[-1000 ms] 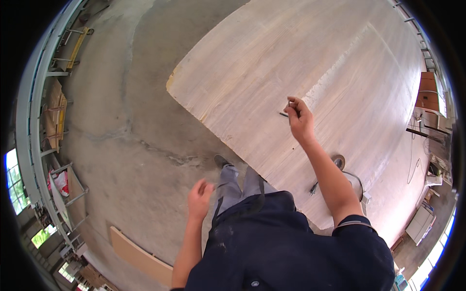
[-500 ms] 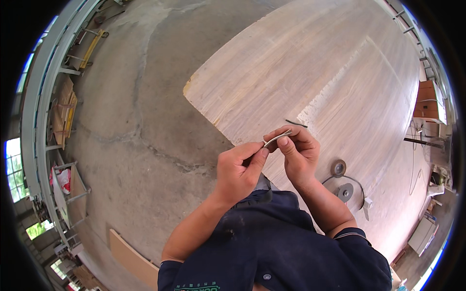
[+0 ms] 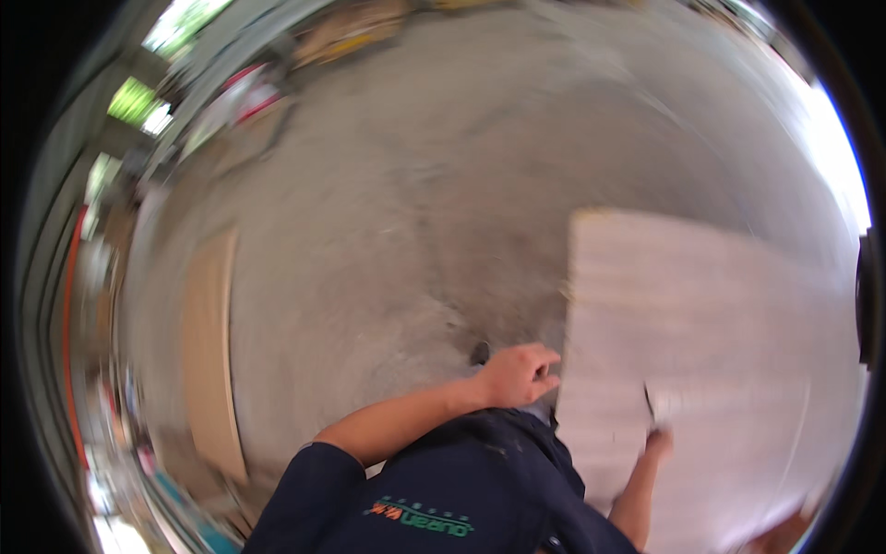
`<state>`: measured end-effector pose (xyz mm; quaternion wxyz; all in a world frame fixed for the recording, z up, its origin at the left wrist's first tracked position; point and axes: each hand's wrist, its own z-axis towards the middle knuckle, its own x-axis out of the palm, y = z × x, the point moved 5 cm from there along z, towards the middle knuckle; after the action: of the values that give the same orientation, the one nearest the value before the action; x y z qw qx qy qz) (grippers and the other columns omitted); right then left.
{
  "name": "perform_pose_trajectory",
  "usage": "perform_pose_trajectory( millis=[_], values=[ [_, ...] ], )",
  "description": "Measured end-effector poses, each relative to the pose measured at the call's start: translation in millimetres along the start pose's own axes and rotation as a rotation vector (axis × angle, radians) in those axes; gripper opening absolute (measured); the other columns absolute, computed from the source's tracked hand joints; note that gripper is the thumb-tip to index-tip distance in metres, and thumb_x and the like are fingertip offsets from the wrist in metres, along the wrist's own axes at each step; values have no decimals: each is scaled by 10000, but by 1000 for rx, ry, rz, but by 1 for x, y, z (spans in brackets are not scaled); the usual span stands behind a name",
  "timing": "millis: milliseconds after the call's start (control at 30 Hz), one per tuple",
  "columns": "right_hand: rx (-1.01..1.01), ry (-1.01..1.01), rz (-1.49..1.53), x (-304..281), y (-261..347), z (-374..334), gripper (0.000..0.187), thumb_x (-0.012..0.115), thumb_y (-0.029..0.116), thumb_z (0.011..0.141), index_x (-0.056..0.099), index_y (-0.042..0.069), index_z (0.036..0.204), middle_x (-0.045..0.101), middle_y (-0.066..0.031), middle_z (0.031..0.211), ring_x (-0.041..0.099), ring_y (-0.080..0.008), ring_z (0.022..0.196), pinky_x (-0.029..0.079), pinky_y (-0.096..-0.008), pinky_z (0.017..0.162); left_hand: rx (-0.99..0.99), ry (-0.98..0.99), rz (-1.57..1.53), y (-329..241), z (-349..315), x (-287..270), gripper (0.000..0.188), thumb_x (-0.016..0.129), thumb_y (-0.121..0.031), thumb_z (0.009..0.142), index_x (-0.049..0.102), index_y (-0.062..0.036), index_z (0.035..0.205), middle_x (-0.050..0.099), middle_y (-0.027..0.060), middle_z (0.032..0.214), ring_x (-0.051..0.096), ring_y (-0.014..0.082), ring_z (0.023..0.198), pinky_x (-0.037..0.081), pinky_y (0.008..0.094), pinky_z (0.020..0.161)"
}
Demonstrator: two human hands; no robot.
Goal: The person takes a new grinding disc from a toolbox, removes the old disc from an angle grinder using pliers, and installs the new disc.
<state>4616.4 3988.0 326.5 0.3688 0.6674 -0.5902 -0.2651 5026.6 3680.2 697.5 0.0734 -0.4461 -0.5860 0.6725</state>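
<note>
My left hand (image 3: 519,375) hangs beside the near left edge of a big pale wood-grain board (image 3: 683,305). Its fingers are loosely bent, with a gap between thumb and forefinger and nothing visible in it. Over the board is my right hand (image 3: 659,444), small and smeared by motion, so its fingers cannot be made out. Just past it lies a short thin dark strip (image 3: 648,401); whether the hand touches it I cannot tell. The bent thin strip held earlier does not show.
A tan panel (image 3: 210,351) stands on the concrete floor (image 3: 369,240) at the left. Blurred shelving with a red and white bundle (image 3: 254,97) runs along the upper left. A small dark object (image 3: 480,353) is near my left hand.
My hands have come apart: both held a bent thin strip together, and now the right reaches over the board. The view has swung left, so the board appears farther right.
</note>
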Motion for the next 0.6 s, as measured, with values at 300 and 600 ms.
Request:
perform_pose_trajectory(
  millis=[300, 600],
  values=[
    [81, -149, -778, 92, 28, 0, 214, 506, 243, 866, 607, 92, 981, 543, -16, 675, 511, -137, 546, 429, -236, 477, -535, -442, -197, 122, -165, -54, 428, 624, -316, 823, 594, 11, 1097, 659, 152, 884, 638, 263, 794, 484, 333, 733],
    [-444, 1234, -267, 625, 51, -449, 335, 565, 105, 879, 522, -47, 1174, 585, -55, 938, 526, -104, 798, 438, -238, 708, -477, -540, -278, 208, -182, -130, 427, 627, -295, 815, 585, 19, 1101, 649, 159, 840, 622, 260, 788, 476, 346, 705]
  ],
)
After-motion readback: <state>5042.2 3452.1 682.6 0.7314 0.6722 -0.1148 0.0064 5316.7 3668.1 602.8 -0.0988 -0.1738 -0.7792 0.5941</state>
